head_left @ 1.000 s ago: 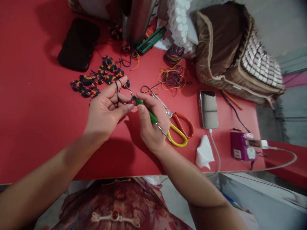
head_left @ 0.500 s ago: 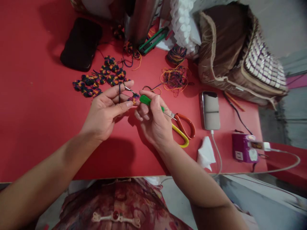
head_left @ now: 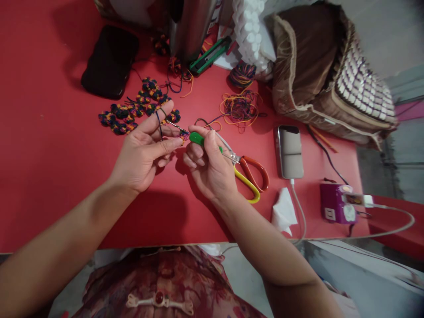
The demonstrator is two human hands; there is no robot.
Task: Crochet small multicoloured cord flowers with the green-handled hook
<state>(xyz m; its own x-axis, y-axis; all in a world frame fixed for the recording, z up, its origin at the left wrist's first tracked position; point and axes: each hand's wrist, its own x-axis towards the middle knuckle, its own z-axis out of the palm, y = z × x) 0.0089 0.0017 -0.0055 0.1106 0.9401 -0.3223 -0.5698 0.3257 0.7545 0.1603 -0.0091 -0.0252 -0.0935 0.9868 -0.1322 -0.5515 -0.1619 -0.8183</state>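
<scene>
My right hand (head_left: 212,161) is closed round the green handle of a crochet hook (head_left: 196,138), its metal tip pointing left. Between the thumb and fingers of my left hand (head_left: 142,152) is a small crocheted piece (head_left: 184,135) in purple and orange. Dark yarn (head_left: 160,125) loops over my raised left index finger. The hook's tip meets the piece, and the exact stitch is too small to make out. Finished-looking crocheted motifs (head_left: 121,118) in navy and orange lie just beyond my left hand. A loose yarn tangle (head_left: 240,109) lies past my right hand, beside a wound yarn ball (head_left: 243,74).
Scissors (head_left: 253,174) with red and yellow handles lie by my right wrist. Further right are a phone (head_left: 289,152) on a cable, a tissue (head_left: 285,212) and a purple adapter (head_left: 336,203). Behind stand a black case (head_left: 111,62), a green cutter (head_left: 210,56), a metal flask (head_left: 192,28) and a brown bag (head_left: 318,57).
My left index finger has lifted and tilted back, drawing the yarn loop up and left. The hook tip has shifted slightly left with both hands.
</scene>
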